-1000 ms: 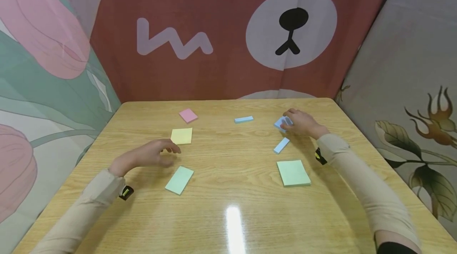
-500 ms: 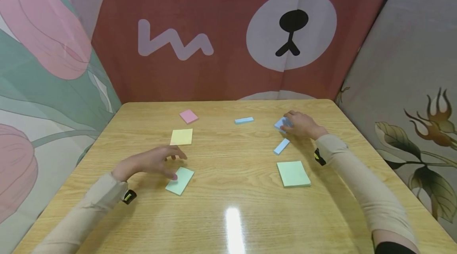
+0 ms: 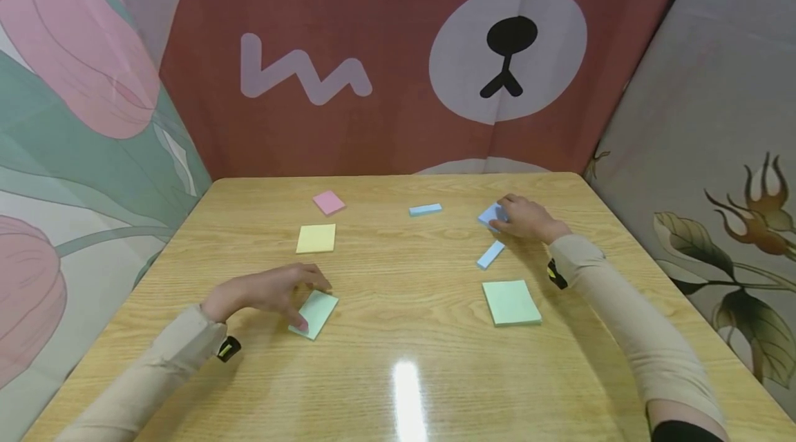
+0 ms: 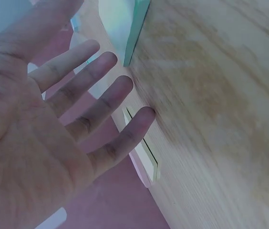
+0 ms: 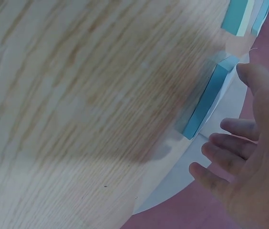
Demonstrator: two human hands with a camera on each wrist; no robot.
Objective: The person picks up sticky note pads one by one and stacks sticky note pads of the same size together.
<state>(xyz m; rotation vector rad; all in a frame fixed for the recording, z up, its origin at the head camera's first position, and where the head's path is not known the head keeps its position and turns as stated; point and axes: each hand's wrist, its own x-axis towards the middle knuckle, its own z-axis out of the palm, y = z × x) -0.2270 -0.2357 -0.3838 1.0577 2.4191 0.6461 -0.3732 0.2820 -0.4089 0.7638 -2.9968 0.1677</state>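
My left hand point(image 3: 269, 291) is over a small green sticky note pad point(image 3: 320, 311), the thumb overlapping its near end and the fingers by its far edge. In the left wrist view the fingers of that hand point(image 4: 63, 129) are spread and loosely bent, with nothing gripped. On the far right, my right hand point(image 3: 528, 218) reaches over a blue sticky note pad point(image 3: 488, 215), partly hiding it. The right wrist view has the thumb close to one end of the blue pad point(image 5: 206, 102), the relaxed fingers of the hand point(image 5: 251, 148) near its other end.
A yellow sticky note pad point(image 3: 316, 239) and a pink one point(image 3: 328, 203) lie at the back left. Two narrow blue pads point(image 3: 425, 209) lie right of centre, and a larger green pad point(image 3: 512, 302) sits nearer on the right. Printed cloth point(image 3: 398, 131) hangs behind the table.
My left hand has moved right and nearer, from beside the yellow pad to over the small green pad. The right hand has hardly moved, still at the blue pad.
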